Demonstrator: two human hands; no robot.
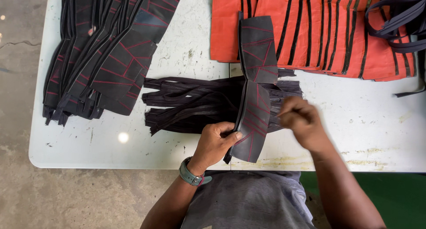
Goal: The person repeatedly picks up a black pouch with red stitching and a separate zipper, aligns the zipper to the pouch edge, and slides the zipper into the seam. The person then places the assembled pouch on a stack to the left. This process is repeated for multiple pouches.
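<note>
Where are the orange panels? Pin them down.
In the head view the orange panels lie stacked at the table's far right, beyond the black strips and the right hand.

Orange panels (pixel 310 29): cut off by the top edge.
Black stack (pixel 102 51): tops ran out of frame.
Right hand (pixel 299 120): blurred; fingers' grip could not be told.
Black strips (pixel 195 104): middle hidden behind the stitched black piece (pixel 255 78).

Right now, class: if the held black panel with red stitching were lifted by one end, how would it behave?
Probably floppy: the panel already bends at its middle over the black strips. Likely light, since the left hand pinches it by an edge. Flat, so unlikely to roll.
</note>
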